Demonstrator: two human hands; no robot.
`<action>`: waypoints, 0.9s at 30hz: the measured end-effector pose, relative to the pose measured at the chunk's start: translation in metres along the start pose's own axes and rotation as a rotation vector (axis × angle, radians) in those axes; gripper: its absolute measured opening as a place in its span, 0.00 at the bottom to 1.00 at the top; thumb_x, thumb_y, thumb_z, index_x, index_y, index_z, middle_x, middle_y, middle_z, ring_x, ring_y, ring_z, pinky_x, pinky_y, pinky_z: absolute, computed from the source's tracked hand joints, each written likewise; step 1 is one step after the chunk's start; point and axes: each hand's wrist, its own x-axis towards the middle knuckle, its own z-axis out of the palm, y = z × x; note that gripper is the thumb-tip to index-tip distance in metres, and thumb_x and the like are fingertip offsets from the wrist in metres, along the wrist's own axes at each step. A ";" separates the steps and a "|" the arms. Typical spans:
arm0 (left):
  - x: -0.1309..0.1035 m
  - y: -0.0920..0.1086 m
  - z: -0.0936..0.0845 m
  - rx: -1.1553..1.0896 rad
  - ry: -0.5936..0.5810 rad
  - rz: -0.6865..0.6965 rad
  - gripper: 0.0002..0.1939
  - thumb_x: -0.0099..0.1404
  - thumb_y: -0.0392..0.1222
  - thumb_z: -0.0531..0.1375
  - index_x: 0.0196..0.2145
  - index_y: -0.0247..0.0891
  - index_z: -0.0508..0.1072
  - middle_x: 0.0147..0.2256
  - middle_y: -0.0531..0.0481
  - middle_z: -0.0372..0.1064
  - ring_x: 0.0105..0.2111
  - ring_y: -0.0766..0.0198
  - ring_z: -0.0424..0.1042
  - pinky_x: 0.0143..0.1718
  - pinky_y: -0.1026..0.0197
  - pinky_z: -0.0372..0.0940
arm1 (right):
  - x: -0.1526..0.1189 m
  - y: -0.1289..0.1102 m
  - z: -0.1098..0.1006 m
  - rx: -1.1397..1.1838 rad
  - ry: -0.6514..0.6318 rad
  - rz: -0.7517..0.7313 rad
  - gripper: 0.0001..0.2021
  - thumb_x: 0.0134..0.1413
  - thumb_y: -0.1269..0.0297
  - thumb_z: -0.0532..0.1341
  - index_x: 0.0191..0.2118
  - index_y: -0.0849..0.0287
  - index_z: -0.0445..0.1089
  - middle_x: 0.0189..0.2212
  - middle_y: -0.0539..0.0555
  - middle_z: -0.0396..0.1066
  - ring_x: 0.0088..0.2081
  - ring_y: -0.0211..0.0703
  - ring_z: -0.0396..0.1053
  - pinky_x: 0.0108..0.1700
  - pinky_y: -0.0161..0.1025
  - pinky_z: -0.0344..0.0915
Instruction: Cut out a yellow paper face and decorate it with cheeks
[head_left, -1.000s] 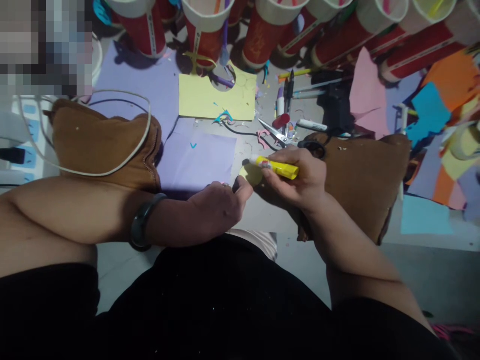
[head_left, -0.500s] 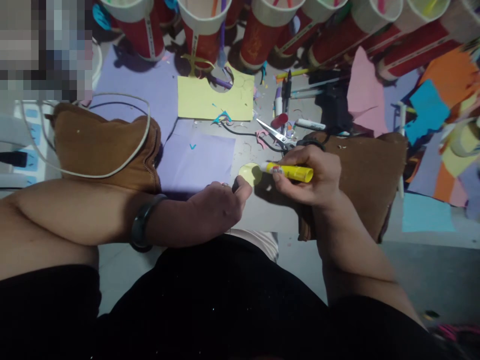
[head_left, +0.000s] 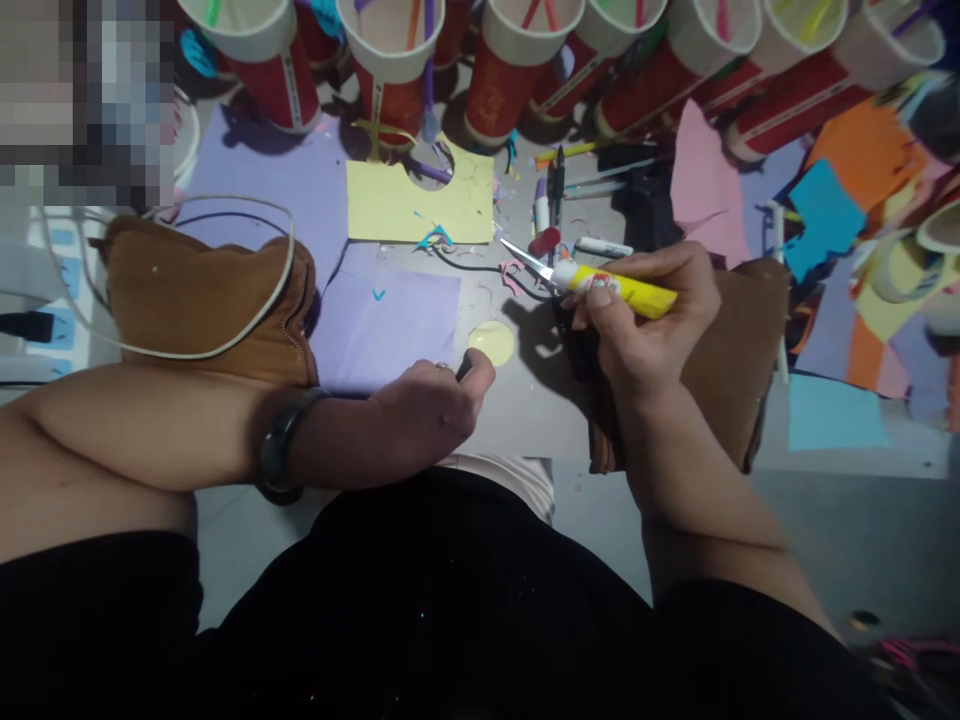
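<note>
My right hand (head_left: 652,310) is closed round a yellow glue stick (head_left: 634,292), its white end pointing left above the table. Under that end lie scissors (head_left: 529,262), their handles hidden behind the hand. Curled at the near edge of a small pale yellow paper circle (head_left: 495,342) is my left hand (head_left: 442,400), its fingertips closed on that edge. The circle has a shiny wet-looking patch. Just left of it lies a purple paper sheet (head_left: 397,320) bearing a small blue paper V (head_left: 378,295).
Red paper cups (head_left: 502,80) stand in a row at the back. A yellow sheet (head_left: 405,210) with a round cutout lies behind my hands. Brown cushion-like pieces (head_left: 210,290) flank my arms; a white cable (head_left: 289,260) crosses the left one. Coloured paper scraps (head_left: 832,220) lie at right.
My right hand has lifted the glue stick away from the paper circle, up and to the right. My left hand stays at the circle's edge. The view has shifted slightly.
</note>
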 end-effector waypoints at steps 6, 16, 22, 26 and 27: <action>-0.003 -0.003 -0.003 -0.071 -0.025 -0.052 0.25 0.66 0.28 0.49 0.58 0.26 0.70 0.62 0.26 0.62 0.30 0.63 0.74 0.24 0.60 0.60 | 0.006 0.008 -0.002 0.163 -0.159 0.184 0.21 0.51 0.42 0.67 0.42 0.49 0.64 0.31 0.50 0.72 0.27 0.41 0.72 0.30 0.44 0.71; 0.000 -0.004 -0.004 -0.139 -0.104 -0.068 0.29 0.66 0.25 0.45 0.64 0.19 0.61 0.55 0.21 0.68 0.32 0.56 0.77 0.29 0.55 0.67 | 0.007 -0.003 0.000 0.090 -0.074 0.146 0.19 0.60 0.42 0.59 0.50 0.48 0.68 0.42 0.55 0.76 0.44 0.51 0.77 0.42 0.51 0.76; 0.004 -0.004 0.004 -0.113 -0.110 -0.034 0.30 0.65 0.24 0.44 0.63 0.25 0.64 0.67 0.21 0.51 0.33 0.57 0.77 0.27 0.57 0.67 | 0.013 0.004 0.002 0.006 -0.067 0.106 0.20 0.58 0.45 0.62 0.50 0.49 0.67 0.44 0.55 0.75 0.47 0.50 0.76 0.48 0.51 0.75; 0.005 -0.006 0.005 -0.101 -0.117 -0.019 0.31 0.66 0.24 0.41 0.63 0.22 0.63 0.65 0.22 0.53 0.34 0.56 0.77 0.28 0.57 0.66 | 0.022 -0.007 0.007 -0.066 -0.141 0.124 0.18 0.55 0.47 0.65 0.46 0.51 0.69 0.44 0.55 0.77 0.47 0.50 0.76 0.52 0.50 0.73; 0.005 -0.007 0.004 -0.105 -0.113 -0.016 0.30 0.66 0.24 0.41 0.63 0.22 0.63 0.65 0.22 0.54 0.35 0.56 0.77 0.28 0.57 0.65 | 0.026 -0.010 0.009 -0.091 -0.162 0.122 0.18 0.55 0.47 0.66 0.45 0.51 0.70 0.43 0.55 0.77 0.47 0.50 0.76 0.52 0.50 0.73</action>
